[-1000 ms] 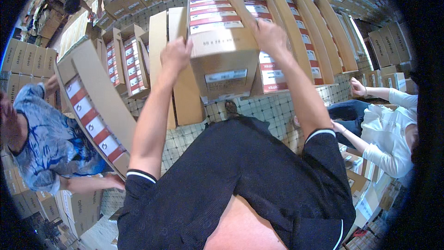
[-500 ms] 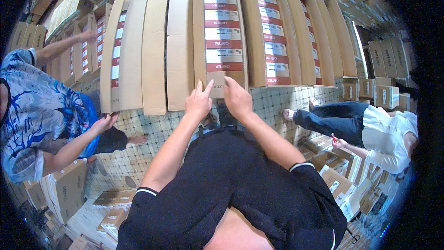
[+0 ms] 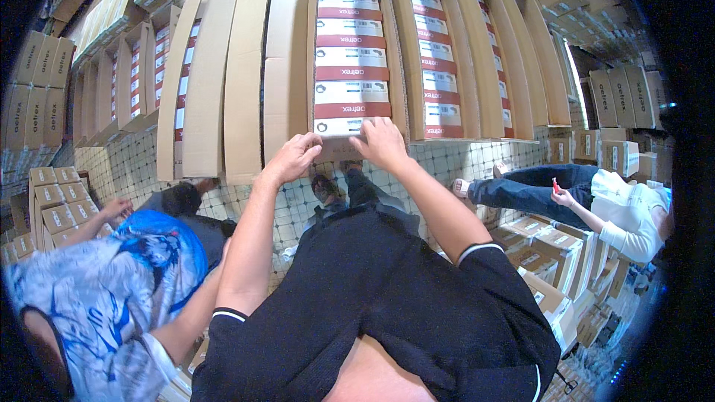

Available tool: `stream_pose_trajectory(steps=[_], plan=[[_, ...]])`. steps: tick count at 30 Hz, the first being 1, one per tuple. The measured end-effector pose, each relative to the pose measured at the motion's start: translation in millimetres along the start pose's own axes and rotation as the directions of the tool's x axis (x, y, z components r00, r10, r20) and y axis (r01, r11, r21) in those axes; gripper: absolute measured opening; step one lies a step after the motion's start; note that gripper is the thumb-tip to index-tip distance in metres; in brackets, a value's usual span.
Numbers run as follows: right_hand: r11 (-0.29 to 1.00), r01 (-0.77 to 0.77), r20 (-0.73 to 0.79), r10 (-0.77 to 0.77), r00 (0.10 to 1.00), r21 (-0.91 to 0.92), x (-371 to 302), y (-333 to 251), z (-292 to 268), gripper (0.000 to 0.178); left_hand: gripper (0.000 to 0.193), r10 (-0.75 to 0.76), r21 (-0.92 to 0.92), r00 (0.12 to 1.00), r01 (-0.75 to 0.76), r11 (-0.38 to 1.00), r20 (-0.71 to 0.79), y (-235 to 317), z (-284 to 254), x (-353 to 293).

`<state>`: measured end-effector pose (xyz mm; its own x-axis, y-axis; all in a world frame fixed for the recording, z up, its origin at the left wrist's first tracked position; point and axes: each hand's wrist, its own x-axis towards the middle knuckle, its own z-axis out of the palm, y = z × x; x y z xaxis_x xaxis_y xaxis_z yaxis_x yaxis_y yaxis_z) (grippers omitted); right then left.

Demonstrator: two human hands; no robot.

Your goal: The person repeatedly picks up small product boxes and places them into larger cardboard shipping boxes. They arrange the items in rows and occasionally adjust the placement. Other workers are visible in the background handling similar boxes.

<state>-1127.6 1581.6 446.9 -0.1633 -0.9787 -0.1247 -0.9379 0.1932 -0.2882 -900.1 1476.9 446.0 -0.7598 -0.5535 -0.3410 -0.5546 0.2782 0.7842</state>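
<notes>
Directly in front of me stands a long open cardboard carton (image 3: 396,52) with a row of white and red boxes (image 3: 351,92) inside. Its near end flap (image 3: 339,150) is folded outward and down, so the nearest box shows. My left hand (image 3: 296,158) is closed at the carton's near left corner, thumb and fingertips on the flap's edge. At the near right corner my right hand (image 3: 381,141) bends its fingers over the carton's edge, fingertips against the nearest box. Part of the flap is hidden behind my hands.
Cartons with closed flaps (image 3: 287,74) stand to the left, open filled cartons (image 3: 439,82) to the right. A person in a blue patterned shirt (image 3: 112,283) bends close on my left. Another in a white top (image 3: 625,197) stands right, holding something red. Stacked cartons (image 3: 547,246) lie behind.
The near flap has gone from covering the nearest box to hanging outward. My left hand has moved left and nearer to me. The person on the left has come closer, behind my left arm.
</notes>
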Motion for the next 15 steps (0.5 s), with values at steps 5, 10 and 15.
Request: stream_pose_trajectory(steps=[5, 10, 15], plan=[[0.995, 0.012, 0.006, -0.013, 1.000, 0.099, -70, -15, -9, 0.023, 0.044, -0.074, -0.019, 0.993, 0.073, 0.997, -0.089, 9, 23, -6], [0.965, 0.107, -0.143, -0.074, 0.987, 0.240, -82, -4, -3, 0.012, 0.061, -0.143, 0.105, 0.987, 0.151, 0.983, -0.079, 18, 31, -5], [0.974, -0.119, -0.201, 0.158, 0.967, 0.193, -57, 11, -8, 0.027, 0.063, -0.136, 0.110, 0.986, 0.146, 0.983, -0.096, 17, 30, -1]])
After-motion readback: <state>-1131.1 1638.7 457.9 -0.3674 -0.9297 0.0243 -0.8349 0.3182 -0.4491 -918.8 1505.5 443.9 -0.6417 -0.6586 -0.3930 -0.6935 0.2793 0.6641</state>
